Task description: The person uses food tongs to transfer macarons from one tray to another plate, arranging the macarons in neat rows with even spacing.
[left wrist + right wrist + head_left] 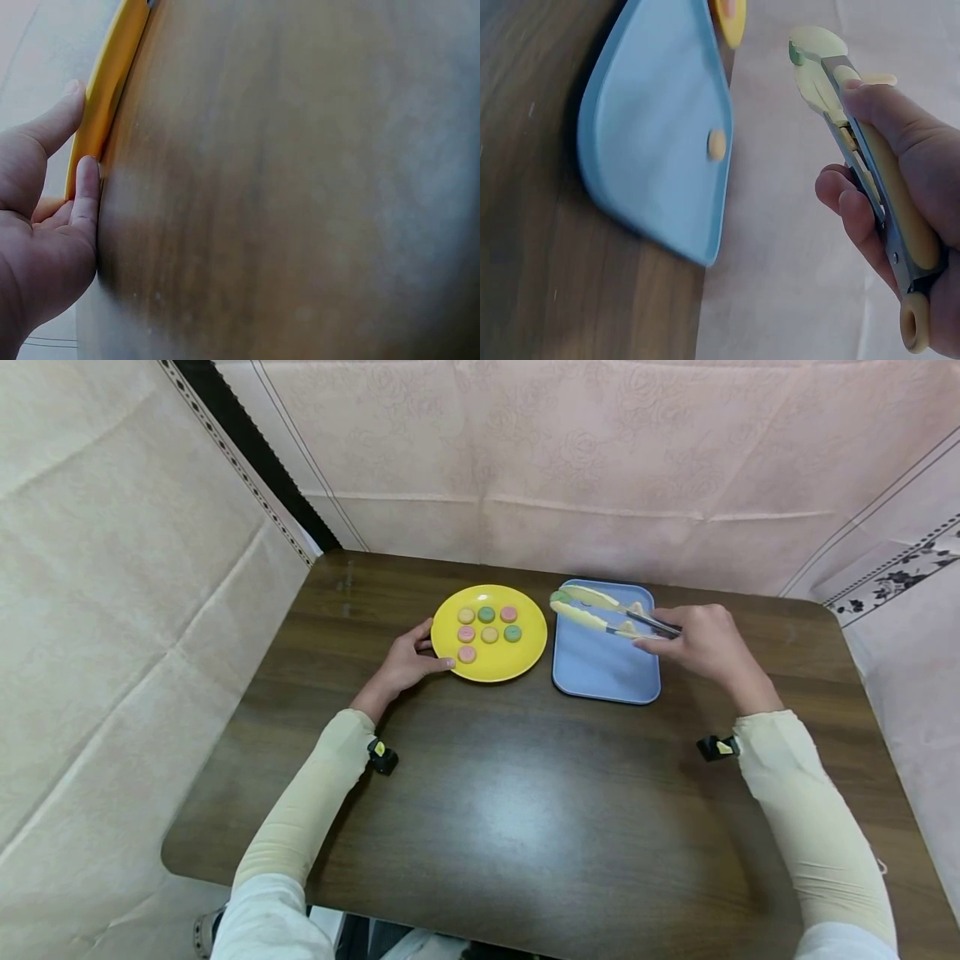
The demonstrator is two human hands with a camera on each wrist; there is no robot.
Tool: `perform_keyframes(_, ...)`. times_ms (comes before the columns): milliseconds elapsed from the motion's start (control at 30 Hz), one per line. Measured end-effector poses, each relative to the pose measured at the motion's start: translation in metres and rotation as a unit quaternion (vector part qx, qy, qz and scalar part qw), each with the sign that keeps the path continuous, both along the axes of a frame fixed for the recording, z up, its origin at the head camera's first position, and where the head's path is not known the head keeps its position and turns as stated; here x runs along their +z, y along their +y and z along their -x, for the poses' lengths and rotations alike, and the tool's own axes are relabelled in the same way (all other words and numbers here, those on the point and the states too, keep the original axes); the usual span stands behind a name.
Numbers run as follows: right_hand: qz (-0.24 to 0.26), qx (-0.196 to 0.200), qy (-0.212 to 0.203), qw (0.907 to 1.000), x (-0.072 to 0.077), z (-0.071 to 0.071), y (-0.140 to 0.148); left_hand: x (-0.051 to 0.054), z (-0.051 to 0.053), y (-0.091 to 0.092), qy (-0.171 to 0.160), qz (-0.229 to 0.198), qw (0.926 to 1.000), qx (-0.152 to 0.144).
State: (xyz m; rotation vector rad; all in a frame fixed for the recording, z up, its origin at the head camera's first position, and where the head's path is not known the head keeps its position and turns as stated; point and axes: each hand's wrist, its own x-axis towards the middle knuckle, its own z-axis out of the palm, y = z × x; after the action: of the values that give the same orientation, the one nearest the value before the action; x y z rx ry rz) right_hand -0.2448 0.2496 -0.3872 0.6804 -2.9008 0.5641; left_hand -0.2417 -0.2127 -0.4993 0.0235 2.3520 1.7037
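My left hand (408, 658) grips the left edge of a yellow plate (491, 672), thumb at the rim and fingers against its side and underside. The left wrist view shows this plate edge (112, 82) from the side. Several small round macarons, pink, green and tan, lie on the plate. In my right hand (701, 639) is a pair of tongs (885, 187) with pale yellow tips. A green macaron (795, 52) is pinched between those tips, above the upper left of a blue tray (607, 672). One tan macaron (716, 145) lies in the tray near its far edge.
Plate and tray stand side by side near the back of a dark wooden table (525, 827), with a narrow gap between them. A pale patterned cloth (570, 452) hangs behind the table, and another pale sheet (112, 610) is at the left.
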Motion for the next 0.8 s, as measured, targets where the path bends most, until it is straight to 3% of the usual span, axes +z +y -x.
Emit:
perform_keyframes(100, -0.003, 0.025, 0.009, 0.9997, -0.002, -0.002, -0.015, 0.001, -0.001, 0.0, 0.007, 0.002, 1.0, -0.003)
perform_keyframes(533, 0.002, 0.106, -0.042, 0.9934, -0.017, -0.005, -0.064, 0.002, -0.001, 0.001, 0.013, 0.004, 0.9999, 0.0)
perform_keyframes(800, -0.021, 0.144, -0.026, 0.9891, -0.028, -0.004, -0.079, 0.004, -0.002, 0.002, 0.003, 0.012, 0.9999, 0.003)
